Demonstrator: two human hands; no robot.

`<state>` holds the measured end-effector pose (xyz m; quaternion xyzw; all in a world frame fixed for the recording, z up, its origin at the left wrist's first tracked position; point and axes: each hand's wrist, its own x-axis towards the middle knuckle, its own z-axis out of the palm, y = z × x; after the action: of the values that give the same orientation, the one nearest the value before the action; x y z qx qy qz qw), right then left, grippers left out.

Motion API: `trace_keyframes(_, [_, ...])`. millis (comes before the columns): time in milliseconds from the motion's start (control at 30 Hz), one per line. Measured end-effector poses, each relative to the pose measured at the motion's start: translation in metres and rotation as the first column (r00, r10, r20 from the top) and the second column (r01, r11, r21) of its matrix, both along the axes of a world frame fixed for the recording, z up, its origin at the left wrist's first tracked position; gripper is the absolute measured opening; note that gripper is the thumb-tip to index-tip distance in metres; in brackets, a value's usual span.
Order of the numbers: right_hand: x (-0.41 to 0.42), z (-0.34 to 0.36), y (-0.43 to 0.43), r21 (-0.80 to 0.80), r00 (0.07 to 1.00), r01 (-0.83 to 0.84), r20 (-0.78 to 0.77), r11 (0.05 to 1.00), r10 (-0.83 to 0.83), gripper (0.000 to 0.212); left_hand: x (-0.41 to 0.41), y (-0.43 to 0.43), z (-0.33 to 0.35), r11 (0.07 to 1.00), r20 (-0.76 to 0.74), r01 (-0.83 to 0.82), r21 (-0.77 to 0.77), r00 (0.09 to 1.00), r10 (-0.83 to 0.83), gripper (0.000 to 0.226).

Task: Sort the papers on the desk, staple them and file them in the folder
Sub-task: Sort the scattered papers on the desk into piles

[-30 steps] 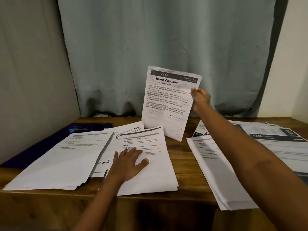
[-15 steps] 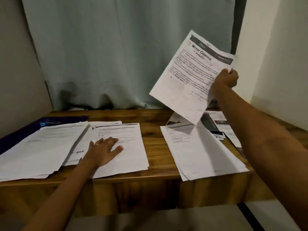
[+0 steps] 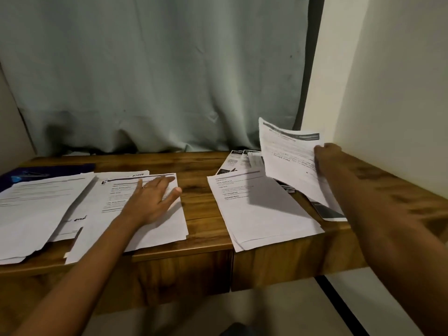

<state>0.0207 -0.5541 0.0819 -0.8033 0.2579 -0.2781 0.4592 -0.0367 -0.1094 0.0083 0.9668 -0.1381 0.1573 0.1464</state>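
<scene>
Along the front of the wooden desk (image 3: 201, 214) lie 3 piles of paper: a left pile (image 3: 36, 209), a middle pile (image 3: 167, 226) overlapping it, and a right pile (image 3: 261, 219) across bare wood. The left hand (image 3: 155, 200) rests flat on the middle pile, fingers straight and spread. Farther back, the right hand (image 3: 327, 158) pinches 1 printed sheet (image 3: 288, 161) by its right edge, tilted above dark leaflets (image 3: 232, 163); its heading looks too blurred to read. The dark blue folder (image 3: 60, 168) lies behind the left pile, near the curtain (image 3: 155, 69).
</scene>
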Motion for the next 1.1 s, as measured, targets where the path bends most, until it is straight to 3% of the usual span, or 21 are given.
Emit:
trace_keyframes(100, [0.014, -0.026, 0.029, 0.011, 0.990, -0.078, 0.122, 0.997, 0.076, 0.030, -0.003, -0.042, 0.007, 0.985, 0.033, 0.090, -0.150, 0.996, -0.086, 0.098])
trace_keyframes(233, [0.029, -0.054, 0.065, -0.080, 0.978, -0.190, 0.073, 0.979, 0.196, 0.030, -0.008, -0.096, 0.007, 0.964, 0.022, 0.150, -0.217, 0.989, -0.149, 0.077])
trace_keyframes(367, [0.046, -0.077, 0.076, -0.187, 0.957, -0.289, -0.030, 0.939, 0.289, 0.018, 0.001, -0.130, -0.012, 0.956, -0.097, 0.254, -0.150, 0.958, -0.270, 0.095])
trace_keyframes(533, [0.050, -0.081, 0.065, -0.247, 0.939, -0.343, -0.065, 0.906, 0.338, 0.025, 0.009, -0.152, -0.035, 0.965, -0.275, 0.259, 0.053, 0.932, -0.235, 0.074])
trace_keyframes(633, [0.051, -0.063, 0.025, -0.341, 0.979, -0.200, -0.041, 0.919, 0.198, 0.030, 0.011, -0.153, -0.039, 0.962, -0.291, 0.248, 0.118, 0.934, -0.205, 0.086])
trace_keyframes(700, [0.046, -0.057, -0.015, -0.378, 0.996, -0.083, -0.071, 0.922, 0.060, 0.032, 0.012, -0.153, -0.040, 0.961, -0.289, 0.252, 0.112, 0.934, -0.211, 0.109])
trace_keyframes(767, [0.036, -0.061, -0.054, -0.476, 0.978, -0.026, -0.196, 0.879, -0.077, 0.036, 0.012, -0.153, -0.041, 0.963, -0.277, 0.247, 0.112, 0.938, -0.208, 0.115])
trace_keyframes(867, [0.016, -0.076, -0.102, -0.507, 0.905, 0.009, -0.362, 0.862, -0.223, 0.061, 0.013, -0.153, -0.043, 0.963, -0.262, 0.247, 0.108, 0.942, -0.212, 0.112])
trace_keyframes(967, [0.007, -0.085, -0.131, -0.428, 0.836, 0.012, -0.491, 0.903, -0.244, 0.084, 0.013, -0.153, -0.044, 0.964, -0.268, 0.247, 0.101, 0.940, -0.213, 0.126])
trace_keyframes(1100, [0.005, -0.085, -0.145, -0.415, 0.808, -0.044, -0.549, 0.909, -0.212, 0.086, 0.011, -0.154, -0.043, 0.964, -0.256, 0.241, 0.116, 0.944, -0.206, 0.127])
